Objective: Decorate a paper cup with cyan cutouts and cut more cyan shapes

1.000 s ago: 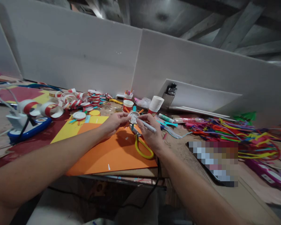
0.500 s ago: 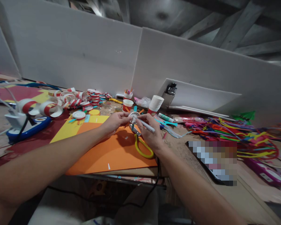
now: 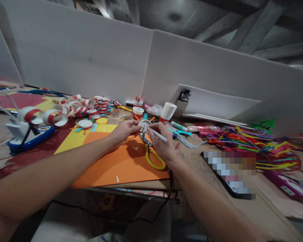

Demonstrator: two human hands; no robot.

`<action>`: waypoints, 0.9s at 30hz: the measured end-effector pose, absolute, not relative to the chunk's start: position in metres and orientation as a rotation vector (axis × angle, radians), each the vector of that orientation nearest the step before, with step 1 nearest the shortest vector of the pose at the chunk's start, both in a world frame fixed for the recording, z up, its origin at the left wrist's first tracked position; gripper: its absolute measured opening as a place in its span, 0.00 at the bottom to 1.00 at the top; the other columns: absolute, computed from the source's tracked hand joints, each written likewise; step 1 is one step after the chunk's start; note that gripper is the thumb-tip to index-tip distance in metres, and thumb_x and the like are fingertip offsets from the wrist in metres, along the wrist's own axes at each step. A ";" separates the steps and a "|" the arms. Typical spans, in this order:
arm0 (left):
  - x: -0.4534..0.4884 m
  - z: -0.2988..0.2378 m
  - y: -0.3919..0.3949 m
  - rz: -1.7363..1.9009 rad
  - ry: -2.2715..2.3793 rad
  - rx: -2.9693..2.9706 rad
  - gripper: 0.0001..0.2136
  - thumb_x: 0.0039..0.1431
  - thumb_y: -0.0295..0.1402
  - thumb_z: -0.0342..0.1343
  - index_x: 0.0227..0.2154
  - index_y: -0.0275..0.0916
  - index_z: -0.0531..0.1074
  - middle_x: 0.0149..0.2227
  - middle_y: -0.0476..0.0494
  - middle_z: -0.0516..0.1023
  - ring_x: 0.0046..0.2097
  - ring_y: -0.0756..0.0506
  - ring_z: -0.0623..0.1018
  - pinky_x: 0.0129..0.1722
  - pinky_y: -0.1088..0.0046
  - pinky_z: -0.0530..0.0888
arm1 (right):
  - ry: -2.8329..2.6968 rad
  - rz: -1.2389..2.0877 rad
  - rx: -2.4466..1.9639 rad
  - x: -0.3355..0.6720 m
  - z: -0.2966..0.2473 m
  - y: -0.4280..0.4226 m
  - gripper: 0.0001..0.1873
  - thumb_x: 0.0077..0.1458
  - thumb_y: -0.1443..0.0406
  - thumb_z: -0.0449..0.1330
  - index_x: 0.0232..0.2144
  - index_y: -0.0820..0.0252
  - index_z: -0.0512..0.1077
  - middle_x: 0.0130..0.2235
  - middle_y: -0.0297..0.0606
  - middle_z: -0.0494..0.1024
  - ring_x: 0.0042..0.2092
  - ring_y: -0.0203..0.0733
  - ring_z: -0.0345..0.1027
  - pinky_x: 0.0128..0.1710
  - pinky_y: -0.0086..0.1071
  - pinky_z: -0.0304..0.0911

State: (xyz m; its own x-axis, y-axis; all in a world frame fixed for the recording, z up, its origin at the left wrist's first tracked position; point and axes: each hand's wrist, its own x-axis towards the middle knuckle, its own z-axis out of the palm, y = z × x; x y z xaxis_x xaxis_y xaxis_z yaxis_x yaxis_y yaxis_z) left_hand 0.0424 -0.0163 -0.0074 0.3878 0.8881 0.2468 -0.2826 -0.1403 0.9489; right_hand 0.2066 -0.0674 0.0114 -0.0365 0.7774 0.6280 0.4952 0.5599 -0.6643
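Note:
My left hand (image 3: 125, 132) grips the edge of a round white paper-cup base (image 3: 144, 123) between thumb and fingers. Orange and teal paper strips stick out around its rim. In my right hand (image 3: 164, 143) is a white pen (image 3: 159, 135), its tip end against or just over the white face of the base; contact is too small to make out. Yellow-handled scissors (image 3: 155, 159) lie below on orange paper (image 3: 108, 168), their blades partly under the hands. A similar white disc with coloured strips (image 3: 85, 124) rests to the left.
Behind the hands stand a paper cup (image 3: 137, 112) and a tilted cup stack (image 3: 168, 112). Cut cup spirals (image 3: 73, 105) and a blue power strip (image 3: 30, 138) sit left. Right are a phone (image 3: 227, 174), pipe cleaners (image 3: 242, 137) and a glue stick (image 3: 178, 126).
The cup base and pen have shifted only very slightly; both hands keep the same hold. Everything else stays in place.

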 end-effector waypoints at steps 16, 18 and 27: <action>0.041 -0.008 -0.013 1.132 0.586 1.316 0.16 0.48 0.39 0.65 0.34 0.31 0.73 0.29 0.45 0.74 0.27 0.53 0.69 0.28 0.75 0.62 | -1.741 0.232 -1.085 0.207 0.015 -0.071 0.06 0.55 0.62 0.57 0.28 0.58 0.68 0.27 0.33 0.73 0.28 0.35 0.64 0.28 0.29 0.59; 0.041 -0.007 -0.014 1.134 0.582 1.317 0.16 0.47 0.39 0.65 0.34 0.31 0.73 0.29 0.44 0.74 0.27 0.52 0.69 0.28 0.75 0.62 | -1.741 0.241 -1.069 0.208 0.015 -0.071 0.07 0.55 0.62 0.57 0.28 0.58 0.68 0.27 0.33 0.72 0.27 0.35 0.64 0.27 0.29 0.59; 0.041 -0.008 -0.014 1.127 0.575 1.322 0.16 0.48 0.39 0.65 0.34 0.32 0.74 0.29 0.45 0.74 0.27 0.52 0.69 0.28 0.74 0.62 | -1.734 0.243 -1.023 0.207 0.016 -0.073 0.06 0.55 0.62 0.58 0.29 0.58 0.68 0.27 0.33 0.73 0.28 0.35 0.64 0.28 0.29 0.60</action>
